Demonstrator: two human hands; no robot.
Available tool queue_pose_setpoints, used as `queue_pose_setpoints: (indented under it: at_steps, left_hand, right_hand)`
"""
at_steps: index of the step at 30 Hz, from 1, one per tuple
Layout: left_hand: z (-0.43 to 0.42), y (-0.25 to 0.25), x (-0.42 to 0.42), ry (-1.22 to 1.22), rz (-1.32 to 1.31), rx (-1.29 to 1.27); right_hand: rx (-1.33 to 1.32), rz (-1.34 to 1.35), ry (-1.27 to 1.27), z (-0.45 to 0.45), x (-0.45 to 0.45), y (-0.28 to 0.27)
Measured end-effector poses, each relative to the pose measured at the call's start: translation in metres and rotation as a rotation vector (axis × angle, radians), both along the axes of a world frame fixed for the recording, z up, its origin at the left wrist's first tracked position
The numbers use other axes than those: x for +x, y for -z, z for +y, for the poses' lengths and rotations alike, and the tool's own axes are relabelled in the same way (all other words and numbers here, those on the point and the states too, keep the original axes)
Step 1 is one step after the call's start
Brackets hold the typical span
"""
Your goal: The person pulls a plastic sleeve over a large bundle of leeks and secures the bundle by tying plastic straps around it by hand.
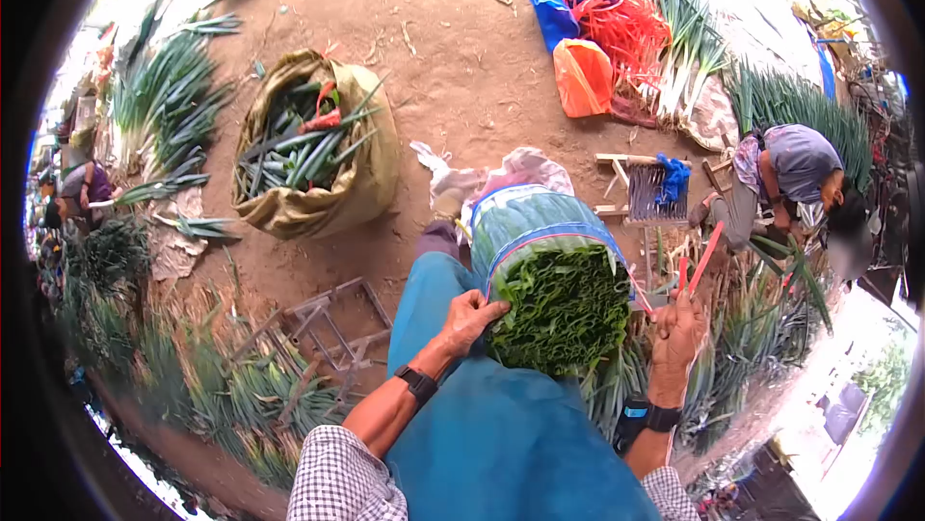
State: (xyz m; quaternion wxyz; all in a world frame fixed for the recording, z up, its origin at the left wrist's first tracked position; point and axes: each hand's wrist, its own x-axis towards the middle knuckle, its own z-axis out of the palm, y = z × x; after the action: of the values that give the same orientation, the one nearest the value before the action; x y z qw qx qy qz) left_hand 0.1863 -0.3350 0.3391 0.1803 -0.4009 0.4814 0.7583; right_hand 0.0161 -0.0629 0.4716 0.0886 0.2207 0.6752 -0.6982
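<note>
A large bundle of leafy green stalks [559, 314] rests against my lap, its cut leaf ends facing me. Clear plastic wrapping with blue edges [544, 217] encloses it. At the bundle's left edge, my left hand [469, 320] is closed on the rim of the wrapping, thumb against the leaves. My right hand [679, 328], right of the bundle, pinches a red plastic strip [710, 256] whose ends stick up above the fingers. A thin pinkish strand runs from the bundle's right side toward that hand.
Left stands an open sack [371, 145] of green stalks. A wooden frame [337, 333] lies nearby. Red strips [626, 29] and an orange bag [583, 78] are at the back. A spiked rack [655, 193] and a bent-over person [800, 164] are on the right. Loose green onions [173, 97] lie around.
</note>
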Motion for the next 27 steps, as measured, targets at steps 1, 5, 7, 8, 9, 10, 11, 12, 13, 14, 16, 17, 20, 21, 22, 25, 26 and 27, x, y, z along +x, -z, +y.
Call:
queue_pose_setpoints:
  at_steps: [1,5,7,8,9,10,11,12,13,14,16,17,20,21,22,25,26,27]
  left_hand:
    - [-0.003,-0.004,0.006,0.016,-0.015,-0.069]
    - [0.001,-0.011,0.000,0.020,-0.065,-0.119]
    - [0.008,-0.022,0.001,0.005,-0.008,-0.094]
    - [0.010,-0.031,0.000,0.027,0.006,-0.112]
    - [0.008,-0.039,-0.002,0.048,0.012,-0.135]
    - [0.007,-0.051,-0.006,0.049,0.023,-0.160]
    - [0.001,-0.064,-0.010,0.081,-0.006,-0.161]
    - [-0.005,-0.080,-0.019,0.112,-0.035,-0.155]
    - [-0.009,-0.087,-0.026,0.136,-0.058,-0.150]
    - [-0.012,-0.086,-0.033,0.187,-0.040,-0.134]
    - [-0.019,-0.081,-0.043,0.292,0.007,-0.108]
    - [-0.014,-0.063,-0.043,0.311,-0.023,-0.178]
    - [0.012,-0.026,-0.055,0.344,-0.128,-0.222]
    - [0.023,-0.007,-0.045,0.381,-0.079,-0.378]
    - [0.026,-0.011,-0.038,0.400,-0.070,-0.414]
    - [0.031,-0.015,-0.044,0.544,-0.053,-0.561]
    - [0.033,-0.012,-0.041,0.538,-0.045,-0.561]
    - [0.034,-0.004,-0.044,0.518,-0.056,-0.603]
  right_hand:
    - [0.009,-0.014,0.043,-0.009,0.002,-0.003]
    - [-0.036,-0.006,0.103,0.003,0.002,-0.010]
    - [-0.016,-0.027,0.138,0.004,0.005,-0.028]
    - [-0.025,-0.026,0.130,0.011,0.004,-0.032]
    - [-0.029,-0.003,0.128,0.016,0.001,-0.037]
    - [-0.033,0.007,0.128,0.021,0.000,-0.045]
    - [-0.034,0.014,0.135,0.023,0.000,-0.052]
    - [-0.049,0.048,0.180,0.018,-0.003,-0.058]
    - [-0.063,0.049,0.212,0.019,-0.002,-0.059]
    - [-0.081,0.059,0.235,0.020,-0.005,-0.058]
    - [-0.142,0.091,0.256,0.029,-0.012,-0.036]
    - [-0.051,0.038,0.286,0.028,-0.010,-0.011]
    - [0.098,-0.027,0.365,0.017,-0.028,0.017]
    - [0.049,-0.009,0.386,0.013,-0.033,0.019]
    - [0.024,-0.024,0.426,0.017,-0.016,0.012]
    - [0.079,-0.061,0.389,0.018,-0.005,0.020]
    - [0.041,-0.032,0.362,0.020,0.004,0.026]
    - [0.104,-0.054,0.372,0.015,0.008,0.020]
